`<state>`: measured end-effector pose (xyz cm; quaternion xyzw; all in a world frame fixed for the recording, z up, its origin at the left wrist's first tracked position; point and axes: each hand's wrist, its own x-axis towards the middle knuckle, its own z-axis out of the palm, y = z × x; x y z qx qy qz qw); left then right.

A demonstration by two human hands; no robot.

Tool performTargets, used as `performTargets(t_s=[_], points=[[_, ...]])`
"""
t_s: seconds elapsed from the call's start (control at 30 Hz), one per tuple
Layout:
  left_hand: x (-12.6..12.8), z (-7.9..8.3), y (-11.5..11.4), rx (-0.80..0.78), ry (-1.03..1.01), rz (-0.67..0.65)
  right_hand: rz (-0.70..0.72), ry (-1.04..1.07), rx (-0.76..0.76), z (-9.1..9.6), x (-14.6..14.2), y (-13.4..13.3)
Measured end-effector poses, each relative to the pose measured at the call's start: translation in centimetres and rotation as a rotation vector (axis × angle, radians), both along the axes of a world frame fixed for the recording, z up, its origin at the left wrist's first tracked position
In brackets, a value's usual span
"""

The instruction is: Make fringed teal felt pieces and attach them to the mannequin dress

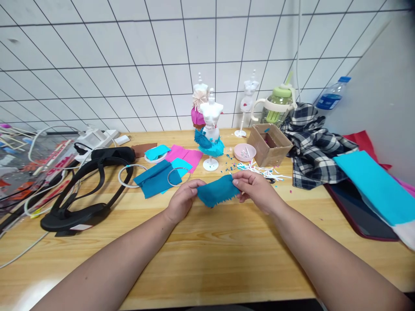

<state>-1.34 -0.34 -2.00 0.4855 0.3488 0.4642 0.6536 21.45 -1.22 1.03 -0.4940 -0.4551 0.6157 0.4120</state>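
Note:
A strip of dark teal fabric (216, 191) with a jagged, fringed lower edge is stretched between my hands above the wooden table (207, 250). My left hand (183, 199) pinches its left end, and my right hand (254, 188) grips the upper right corner. Just beyond stands a small white dress form (212, 114) with a bright turquoise fringed skirt and a dark teal fringed piece at its side. Left of my left hand lie folded dark teal cloth (154, 181), pink cloth (193, 158) and a thin metal ring (169, 178).
Behind stand two more dress forms (199, 93), one undressed (249, 93). A pink bowl (239, 159), paper scraps (259, 169), a cardboard box (272, 151) and a green-lidded jug (280, 101) are at right, near plaid cloth (316, 147). A black headset frame (74, 218) lies left.

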Motion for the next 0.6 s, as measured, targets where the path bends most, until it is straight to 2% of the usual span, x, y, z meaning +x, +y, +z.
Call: performTargets(t_s=[0.1, 0.2, 0.3, 0.37, 0.43, 0.53, 0.6], points=[[0.0, 0.1, 0.0, -0.068, -0.094, -0.058, 0.098, 0.002, -0.012, -0.1, -0.6, -0.6], [0.1, 0.4, -0.1, -0.03, -0.015, -0.165, 0.155, -0.041, 0.01, -0.4, -1.2, -0.8], [0.5, 0.8, -0.4, 0.123, 0.302, -0.17, 0.16, -0.121, 0.031, -0.8, -1.4, -0.8], [0.8, 1.2, -0.8, 0.222, 0.57, -0.111, 0.159, -0.154, 0.04, -1.0, -1.5, -0.7], [1.0, 1.4, -1.1, 0.26, 0.714, -0.076, 0.173, -0.194, 0.067, -1.1, -1.4, -0.6], [1.1, 1.4, -1.2, 0.176, 0.677, -0.086, 0.134, -0.429, 0.243, -0.7, -0.4, -0.1], [1.1, 1.1, -1.0, 0.104, 0.587, -0.062, 0.029, -0.774, 0.429, -0.1, 1.1, 0.4]])
